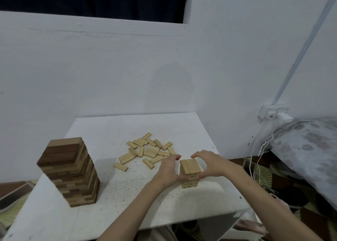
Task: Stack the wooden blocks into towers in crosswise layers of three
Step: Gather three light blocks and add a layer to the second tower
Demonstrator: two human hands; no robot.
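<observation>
two bare forearms are seen, with no sleeves, and nothing is worn on the wrists. the left hand [168, 169] and right hand [209, 165] are ungloved, the fingers [196, 155] without rings.

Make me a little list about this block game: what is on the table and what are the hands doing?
big tower: dark and light blocks, standing at the table's left
small tower: pale blocks, between both hands
loose blocks: pale pile behind the small tower
left hand: cupping the small tower's left side
right hand: cupping its right side
table: white
</observation>
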